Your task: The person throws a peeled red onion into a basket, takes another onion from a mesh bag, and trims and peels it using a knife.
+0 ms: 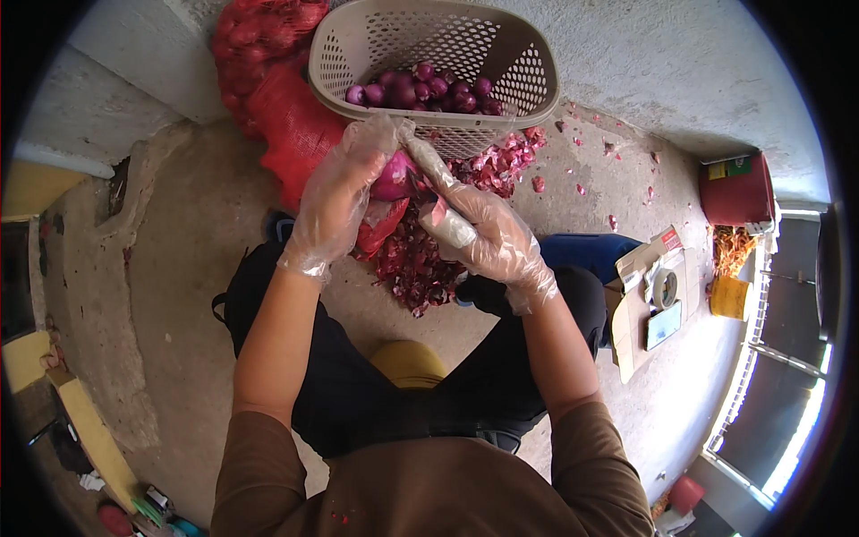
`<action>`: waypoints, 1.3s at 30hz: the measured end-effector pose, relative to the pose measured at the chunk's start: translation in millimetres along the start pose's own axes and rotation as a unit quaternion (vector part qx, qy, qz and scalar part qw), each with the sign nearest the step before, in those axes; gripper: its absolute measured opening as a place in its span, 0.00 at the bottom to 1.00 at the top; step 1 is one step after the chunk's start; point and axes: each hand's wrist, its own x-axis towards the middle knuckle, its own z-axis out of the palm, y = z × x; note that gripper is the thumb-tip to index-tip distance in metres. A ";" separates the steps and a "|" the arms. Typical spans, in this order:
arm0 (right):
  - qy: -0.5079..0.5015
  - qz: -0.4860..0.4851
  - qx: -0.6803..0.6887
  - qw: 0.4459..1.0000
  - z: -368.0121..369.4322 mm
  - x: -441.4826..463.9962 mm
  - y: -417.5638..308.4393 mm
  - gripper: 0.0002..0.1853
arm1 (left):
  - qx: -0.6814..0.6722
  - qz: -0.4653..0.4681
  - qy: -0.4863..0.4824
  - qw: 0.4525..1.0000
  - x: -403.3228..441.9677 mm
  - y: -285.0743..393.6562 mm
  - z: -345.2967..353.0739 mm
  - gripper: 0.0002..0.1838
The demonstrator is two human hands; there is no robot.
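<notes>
A purple-red onion (392, 179) is gripped in my left hand (344, 183), which wears a clear plastic glove. My right hand (492, 228), gloved the same way, is curled up close to the onion's right side. Its index finger reaches up to the onion, and pale wrapping shows around its digits. Something dark and narrow shows between the right fingers and the onion, too small to name. Below both hands lies a heap of onion skins (416, 268) on the floor. Just beyond them stands a perforated plastic basket (537, 103) with several onions (438, 88) in it.
A red mesh sack (291, 125) of onions leans left of the basket. At the right, a cardboard piece (631, 336) carries a tape roll (665, 288) and a phone (664, 326). A red bucket (735, 190) stands by the wall. Loose skins dot the concrete floor.
</notes>
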 end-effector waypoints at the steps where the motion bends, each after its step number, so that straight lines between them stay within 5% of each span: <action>1: 0.007 -0.005 0.006 1.000 2.7 1.0 3.9 0.32 | 0.010 0.000 0.004 1.000 0.3 0.1 -0.1 0.29; 8: 0.031 -0.005 -0.027 0.999 4.7 3.5 1.7 0.31 | 0.005 0.002 0.003 1.000 0.6 -0.7 0.0 0.30; 12: 0.111 -0.129 -0.030 0.985 13.4 9.0 18.3 0.27 | 0.023 0.006 0.008 1.000 0.5 -7.3 -5.9 0.30; 20: 0.106 0.059 0.141 0.983 3.2 0.0 -2.3 0.29 | -0.003 0.001 0.009 1.000 0.4 -11.8 -10.2 0.30; 23: 0.105 0.003 0.154 0.982 2.5 1.4 10.2 0.31 | -0.108 -0.039 0.034 0.993 -5.3 3.0 3.7 0.26; 30: 0.041 0.012 0.081 0.996 2.8 -2.1 -3.3 0.35 | -0.097 0.021 0.019 0.995 1.8 -1.7 7.5 0.23; 33: 0.077 -0.067 0.016 0.995 7.3 2.2 6.5 0.35 | -0.071 0.051 0.003 0.996 3.4 -7.4 5.1 0.21; 39: 0.039 0.003 0.012 0.999 1.0 -0.8 -0.7 0.32 | -0.084 0.059 -0.024 0.994 4.3 -7.4 4.8 0.21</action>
